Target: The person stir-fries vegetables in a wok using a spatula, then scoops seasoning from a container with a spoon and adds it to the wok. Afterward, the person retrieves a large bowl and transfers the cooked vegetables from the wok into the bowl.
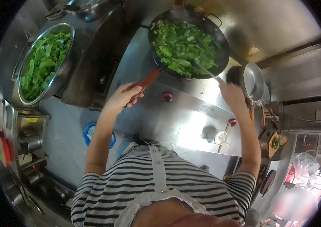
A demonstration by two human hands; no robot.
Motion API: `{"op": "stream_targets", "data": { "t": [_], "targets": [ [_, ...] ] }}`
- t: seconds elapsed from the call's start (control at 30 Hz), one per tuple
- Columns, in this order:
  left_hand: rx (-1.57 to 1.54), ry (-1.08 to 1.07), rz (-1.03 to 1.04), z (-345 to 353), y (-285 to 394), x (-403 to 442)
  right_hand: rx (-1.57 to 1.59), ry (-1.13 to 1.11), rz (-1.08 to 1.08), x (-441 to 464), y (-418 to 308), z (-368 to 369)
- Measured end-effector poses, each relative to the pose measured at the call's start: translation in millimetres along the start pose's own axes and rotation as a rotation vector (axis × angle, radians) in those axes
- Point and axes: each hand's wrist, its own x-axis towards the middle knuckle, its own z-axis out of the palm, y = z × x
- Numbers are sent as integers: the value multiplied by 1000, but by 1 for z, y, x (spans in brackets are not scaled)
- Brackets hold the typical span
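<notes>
A large dark wok [224, 56] sits on the steel stove at the top, full of chopped green leaves [185, 45]. My left hand [124, 96] is closed round the wok's reddish-brown handle [149, 80], left of and below the pan. At the wok's lower right, my right hand [230, 92] is wrapped round the end of a metal utensil [206, 70], somewhat blurred. The utensil's far end reaches into the leaves, which hide its tip.
An oval metal bowl [70, 47] of green leaves stands at the upper left. Pans [253, 81] sit right of the wok. A small white cup [220, 137] is on the steel counter [183, 113]. A blue-lined bin [86, 135] stands on the floor.
</notes>
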Motion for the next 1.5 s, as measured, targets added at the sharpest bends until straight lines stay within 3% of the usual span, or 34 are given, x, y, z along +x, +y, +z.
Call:
{"op": "stream_targets", "data": {
  "t": [0.1, 0.17, 0.37, 0.43, 0.5, 0.63, 0.7, 0.77, 0.8, 0.9, 1.03, 1.1, 1.17, 1.3, 1.33, 1.43, 1.5],
  "targets": [
    [-13, -1, -18, 7, 0, -1, -4, 13, 128, 60, 33, 36],
    [-11, 4, -15, 3, 3, -4, 118, 34, 236, 45, 44, 25],
    [-14, 27, -19, 6, 8, -6, 179, -124, 135, -2, 5, 8],
    [11, 24, -12, 8, 8, -7, 107, 37, 87, 33, -11, 22],
    [13, 31, -25, 11, 9, -7, 71, 38, 157, 73, 14, 54],
    [-4, 22, -4, 7, 5, -6, 256, 170, 140, 39, 37, 34],
    [9, 30, -10, 8, 7, -7, 359, 7, 196, 10, 28, 8],
    [28, 39, -15, 8, 9, -9, 383, -24, 77, 7, -3, -11],
    [25, 38, -9, 8, 9, -9, 371, -21, -7, 15, -17, -16],
    [17, 44, -16, 10, 6, -6, 132, 44, 5, 75, -16, 21],
    [33, 63, -16, 10, 7, -6, -11, -78, 167, 97, 25, 16],
    [27, 60, -21, 10, 5, -5, 16, 130, 188, 84, 53, 36],
    [22, 60, -16, 8, 4, -4, 50, 90, 205, 62, 59, 43],
    [-2, 73, -17, 10, 9, -4, 94, -194, 180, 2, 20, 28],
    [10, 87, -31, 12, 12, -5, 134, -111, 108, -1, 11, 17],
    [30, 94, -45, 13, 11, -5, 32, 62, 23, 47, 5, 31],
    [21, 87, -46, 14, 7, -5, 46, -6, 71, 86, 15, 32]
  ]
}}
